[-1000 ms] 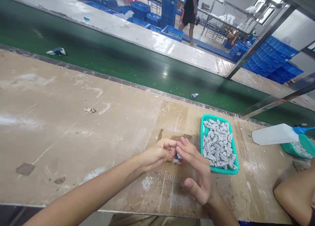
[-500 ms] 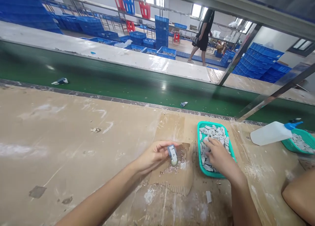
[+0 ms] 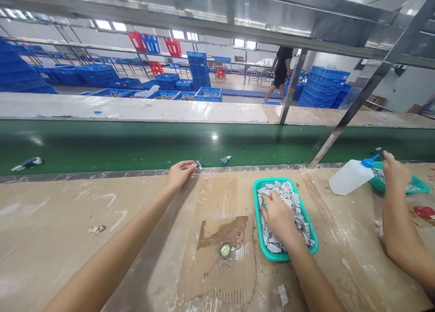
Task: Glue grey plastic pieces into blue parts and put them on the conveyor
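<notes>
My left hand is at the near edge of the green conveyor belt. Its thumb and fingers pinch a small dark-blue and white plastic part. Inside a teal plastic basket, my right hand rests among light grey flat pieces. Those fingers are closed together at the pieces; whether they grip one is hidden. Between my arms, a round pale knob with a dark ring sits on a torn cardboard sheet.
Another blue-and-white part lies on the belt, with a longer one far left. Right of the basket is a white squeeze bottle with a blue cap. A co-worker's hand is over a second teal basket. A metal post slants beyond.
My left hand has carried the blue-and-white part from above the cardboard forward to the belt's edge, uncovering the round knob. My right hand stays in the basket. The co-worker's hand has come into view.
</notes>
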A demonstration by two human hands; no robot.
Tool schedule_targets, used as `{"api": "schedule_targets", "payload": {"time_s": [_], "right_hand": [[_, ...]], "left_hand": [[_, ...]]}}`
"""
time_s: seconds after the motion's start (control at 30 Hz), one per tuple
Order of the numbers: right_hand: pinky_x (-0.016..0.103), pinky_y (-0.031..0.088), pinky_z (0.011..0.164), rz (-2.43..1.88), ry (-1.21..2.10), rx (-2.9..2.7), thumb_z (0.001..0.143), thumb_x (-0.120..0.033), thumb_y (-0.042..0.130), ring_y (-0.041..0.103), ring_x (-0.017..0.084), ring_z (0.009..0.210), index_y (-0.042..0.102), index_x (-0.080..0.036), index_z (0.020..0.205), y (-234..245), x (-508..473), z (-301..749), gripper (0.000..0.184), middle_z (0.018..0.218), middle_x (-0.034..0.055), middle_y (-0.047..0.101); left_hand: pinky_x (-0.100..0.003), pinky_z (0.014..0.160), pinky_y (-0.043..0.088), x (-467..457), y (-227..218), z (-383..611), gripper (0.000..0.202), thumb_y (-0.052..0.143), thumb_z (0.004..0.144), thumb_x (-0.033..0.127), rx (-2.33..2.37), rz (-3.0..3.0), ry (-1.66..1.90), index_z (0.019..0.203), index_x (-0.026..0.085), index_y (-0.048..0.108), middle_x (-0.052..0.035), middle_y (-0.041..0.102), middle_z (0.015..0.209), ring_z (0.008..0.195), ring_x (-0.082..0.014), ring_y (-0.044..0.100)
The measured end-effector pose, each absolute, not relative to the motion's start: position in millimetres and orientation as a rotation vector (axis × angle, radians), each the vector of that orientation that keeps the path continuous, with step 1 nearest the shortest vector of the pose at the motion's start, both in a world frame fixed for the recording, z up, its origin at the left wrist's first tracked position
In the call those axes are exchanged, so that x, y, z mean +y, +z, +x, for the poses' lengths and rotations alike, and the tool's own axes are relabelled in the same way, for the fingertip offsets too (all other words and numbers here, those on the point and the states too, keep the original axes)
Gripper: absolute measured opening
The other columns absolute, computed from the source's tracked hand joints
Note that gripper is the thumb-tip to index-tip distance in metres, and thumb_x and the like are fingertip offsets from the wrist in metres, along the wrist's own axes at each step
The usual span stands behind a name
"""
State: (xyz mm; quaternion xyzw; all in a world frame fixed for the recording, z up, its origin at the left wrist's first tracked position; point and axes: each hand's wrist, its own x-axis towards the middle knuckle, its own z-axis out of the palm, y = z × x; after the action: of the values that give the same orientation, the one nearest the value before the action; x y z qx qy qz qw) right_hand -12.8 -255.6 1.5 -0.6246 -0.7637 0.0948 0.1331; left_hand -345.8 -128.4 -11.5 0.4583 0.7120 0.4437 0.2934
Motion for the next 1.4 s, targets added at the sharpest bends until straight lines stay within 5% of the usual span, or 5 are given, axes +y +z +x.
{"api": "schedule_targets", "payload": {"time_s": [0.33,0.6,0.83,1.07,1.4], "right_hand": [[0.034,0.048,0.081,-1.599,0.510,-1.992,0.084,-0.008,0.053,0.063,0.024,0.094,0.062,-0.021,0.094,-6,-258,-10,0.020,0.096,0.0047,0.066],[0.036,0.049,0.079,-1.433,0.705,-1.603,0.081,-0.022,0.059,0.065,0.024,0.085,0.063,-0.021,0.082,-4,-256,-7,0.004,0.083,0.0032,0.069],[0.038,0.053,0.080,-1.224,0.915,-1.130,0.080,-0.050,0.066,0.069,0.026,0.086,0.061,-0.017,0.094,6,-248,12,0.036,0.084,0.0082,0.072],[0.041,0.052,0.088,-0.957,1.127,-0.912,0.077,-0.048,0.068,0.069,0.025,0.093,0.056,-0.019,0.092,17,-248,16,0.034,0.086,0.0057,0.072],[0.039,0.052,0.082,-0.695,1.116,-1.154,0.086,-0.041,0.065,0.068,0.025,0.091,0.059,-0.022,0.092,44,-276,22,0.021,0.090,0.0064,0.072]], "left_hand": [[-0.053,0.111,0.027,-86,-10,-304,0.038,0.054,0.084,0.021,2.274,1.532,1.200,0.121,0.011,0.057,-0.0219,0.051,0.136,0.135,-0.0358,0.035],[-0.040,0.099,0.042,-86,-19,-273,0.023,0.063,0.075,0.018,2.041,1.743,1.002,0.096,0.013,0.069,-0.0168,0.068,0.107,0.108,-0.0322,0.059],[-0.038,0.092,0.045,-119,7,-268,0.039,0.057,0.072,0.019,1.937,1.588,1.130,0.109,0.015,0.066,-0.0112,0.065,0.105,0.099,-0.0265,0.060],[-0.029,0.068,0.043,-192,36,-209,0.025,0.051,0.059,0.019,1.473,1.498,0.957,0.079,0.017,0.067,-0.0033,0.061,0.077,0.075,-0.0201,0.056],[-0.024,0.053,0.025,-255,64,-155,0.051,0.065,0.073,0.064,0.898,1.026,0.602,0.076,0.014,0.067,0.0039,0.036,0.060,0.056,-0.0110,0.029]]}}
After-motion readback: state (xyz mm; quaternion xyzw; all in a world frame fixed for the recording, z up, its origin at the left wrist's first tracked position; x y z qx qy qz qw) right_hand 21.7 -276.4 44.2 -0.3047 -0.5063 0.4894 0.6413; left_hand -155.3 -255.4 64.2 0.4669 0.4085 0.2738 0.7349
